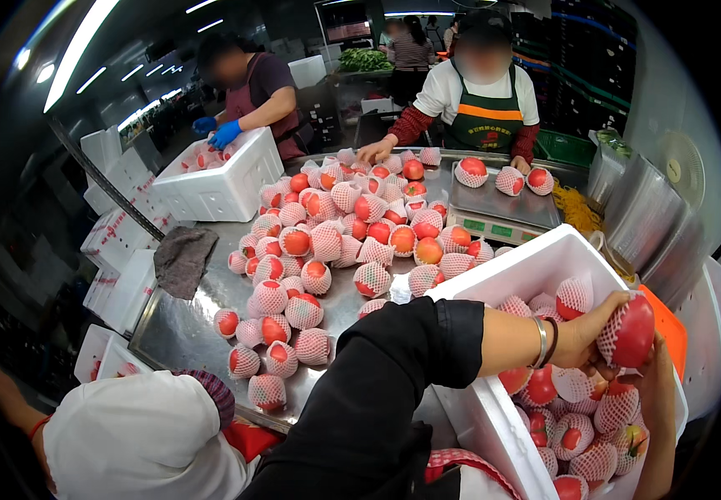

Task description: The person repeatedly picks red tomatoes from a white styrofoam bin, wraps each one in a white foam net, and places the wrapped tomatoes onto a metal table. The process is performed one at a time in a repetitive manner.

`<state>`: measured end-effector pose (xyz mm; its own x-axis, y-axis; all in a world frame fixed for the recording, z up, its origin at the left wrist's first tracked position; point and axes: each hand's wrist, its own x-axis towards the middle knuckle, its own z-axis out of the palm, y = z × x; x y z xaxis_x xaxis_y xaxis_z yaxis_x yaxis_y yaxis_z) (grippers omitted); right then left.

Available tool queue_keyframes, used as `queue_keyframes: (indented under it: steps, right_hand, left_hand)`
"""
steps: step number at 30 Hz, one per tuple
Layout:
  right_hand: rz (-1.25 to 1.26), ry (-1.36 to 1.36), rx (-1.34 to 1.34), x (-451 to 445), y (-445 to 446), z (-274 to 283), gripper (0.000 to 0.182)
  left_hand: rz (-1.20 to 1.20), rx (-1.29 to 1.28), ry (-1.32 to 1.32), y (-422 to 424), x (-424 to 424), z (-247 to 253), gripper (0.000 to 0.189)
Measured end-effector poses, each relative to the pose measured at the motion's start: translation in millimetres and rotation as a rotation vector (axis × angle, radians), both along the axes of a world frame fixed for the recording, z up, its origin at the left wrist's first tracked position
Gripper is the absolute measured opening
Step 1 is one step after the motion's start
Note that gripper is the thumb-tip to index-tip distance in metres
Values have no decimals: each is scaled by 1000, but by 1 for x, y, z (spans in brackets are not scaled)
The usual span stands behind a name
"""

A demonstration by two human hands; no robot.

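Observation:
Over a white polystyrene box (526, 256) at my right, both hands hold one large red tomato (637, 331). A white foam net covers part of it. My left hand (585, 331), with bracelets at the wrist, grips it from the left, the thumb on top. Fingers of my right hand (657, 369) support it from the right and below, partly hidden. Beneath them, the box contains several net-wrapped tomatoes (572, 437). More tomatoes in foam nets (326, 240) lie heaped on the metal table (204, 334) at my left.
A digital scale (501, 203) bears several tomatoes, with a co-worker's hand (521, 164) beside them. Another person's blue-gloved hand (226, 134) is over a second polystyrene box (223, 194). A grey cloth (184, 262) lies at the table's left edge. A person in a white cap (129, 437) is close at left.

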<state>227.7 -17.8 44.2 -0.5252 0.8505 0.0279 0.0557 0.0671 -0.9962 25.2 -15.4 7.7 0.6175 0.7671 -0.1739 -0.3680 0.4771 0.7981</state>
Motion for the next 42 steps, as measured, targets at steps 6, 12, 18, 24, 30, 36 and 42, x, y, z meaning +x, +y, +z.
queue_keyframes:
  steps: [6,12,18,24,30,36,42]
  right_hand:
    - [26,116,-77,-2,-9,-13,52]
    - [-92,79,-166,-6,-5,-21,42]
    - [-278,265,-253,-11,2,-26,41]
    - [-336,230,-116,-15,-12,-30,46]
    - [-279,97,49,-15,-2,-33,62]
    - [-293,48,126,-9,1,-21,85]
    - [-202,327,-91,-3,0,-16,68]
  left_hand:
    - [-138,195,141,-5,-1,-4,93]
    - [0,222,313,-14,-1,-5,81]
    - [520,909,722,-24,2,-2,69]
    - [538,841,616,-20,11,-15,59]
    - [600,789,505,3,8,-32,28]
    - [527,590,489,-3,0,-7,16]
    - [501,208,70,14,-12,-15,22]
